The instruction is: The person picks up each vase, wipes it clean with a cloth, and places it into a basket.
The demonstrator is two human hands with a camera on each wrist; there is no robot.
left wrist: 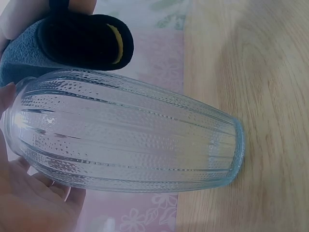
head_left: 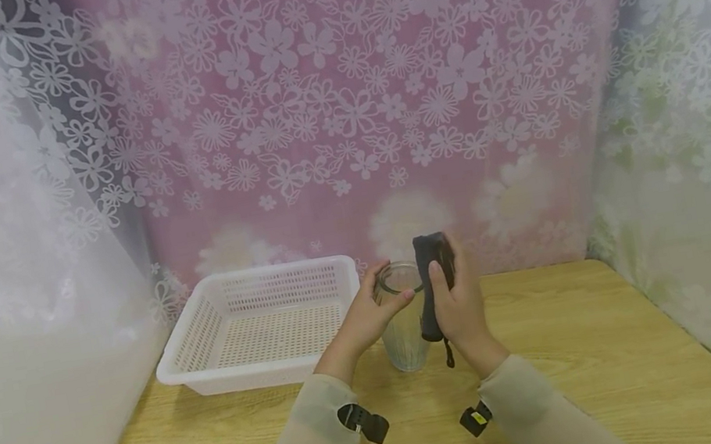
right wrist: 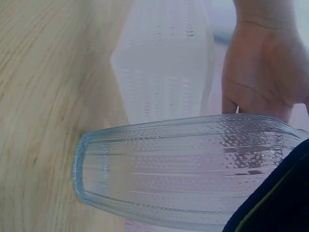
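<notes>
I've the left hand [head_left: 371, 310] curled round the top of the glass vase [head_left: 406, 344], roughly upright just right of the white basket [head_left: 247, 378], right hand [head_left: 462, 310] gripping a dark cloth bundle [head_left: 432, 312] close beside: bracing step, I reckon, next needing a steady hold

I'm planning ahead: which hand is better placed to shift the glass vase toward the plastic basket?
Probably the left hand: it grips the glass vase and is nearer the plastic basket; the right hand holds dark fabric.

The vase [left wrist: 130, 133] is glossy glass, the bundle [left wrist: 79, 43] matt cloth.
</notes>
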